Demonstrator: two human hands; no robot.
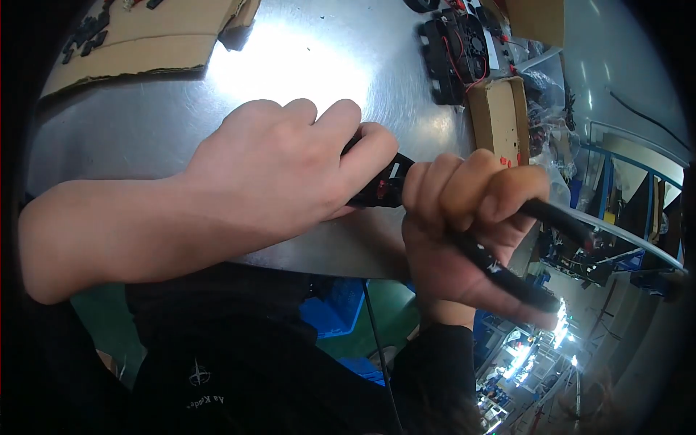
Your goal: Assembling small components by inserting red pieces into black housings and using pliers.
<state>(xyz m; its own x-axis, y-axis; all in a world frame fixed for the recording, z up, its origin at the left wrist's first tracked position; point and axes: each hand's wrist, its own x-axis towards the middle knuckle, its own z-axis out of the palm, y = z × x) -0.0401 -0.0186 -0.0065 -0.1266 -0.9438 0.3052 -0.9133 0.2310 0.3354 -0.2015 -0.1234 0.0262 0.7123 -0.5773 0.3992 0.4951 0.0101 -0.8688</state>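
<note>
My right hand (471, 210) is closed around the two black handles of what look like pliers (500, 272); the handle ends stick out toward the lower right. The tool's jaws are hidden. My left hand (290, 163) is closed, its fingers curled round a black part (380, 190) with a small red spot and a pale mark. This part shows between my two hands, right up against the fingers of the right. Its far end is covered by my left hand, so I cannot tell its full shape or where the tool meets it.
Both hands are over a shiny metal table (304, 65). At the far left lies a cardboard sheet (159, 51) with black pieces on it. A black device with a fan and red wires (457, 54) stands at the far right, beside an open cardboard box (500, 116). A blue crate (333, 312) sits below the near edge.
</note>
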